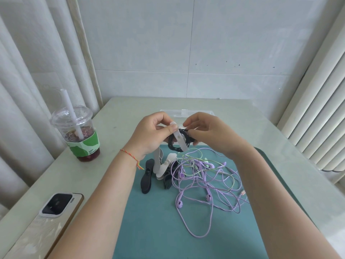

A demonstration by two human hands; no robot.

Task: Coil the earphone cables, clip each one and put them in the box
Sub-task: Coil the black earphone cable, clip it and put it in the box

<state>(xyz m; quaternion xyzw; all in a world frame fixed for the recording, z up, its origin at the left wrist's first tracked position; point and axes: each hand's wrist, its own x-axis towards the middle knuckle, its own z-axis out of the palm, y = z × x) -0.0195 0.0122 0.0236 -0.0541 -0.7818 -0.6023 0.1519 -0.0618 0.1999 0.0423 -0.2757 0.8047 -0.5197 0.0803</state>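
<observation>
A coiled black earphone cable (174,145) is held up above the teal mat (153,221). A white clip strap (178,139) runs across the coil. My left hand (151,133) pinches the strap's top end and the coil's left side. My right hand (207,133) grips the coil's right side with its fingertips. Below lies a tangle of purple earphones (203,186) with a pale green cable (197,157) mixed in. Loose black clips (146,177) and white clips (164,165) lie on the mat under my hands. The clear plastic box (179,113) sits behind my hands, mostly hidden.
An iced drink cup with a straw and green sleeve (79,131) stands at the left on the pale table (119,113). A phone (56,204) lies face down at the near left. Curtains hang on the left, a blind on the right.
</observation>
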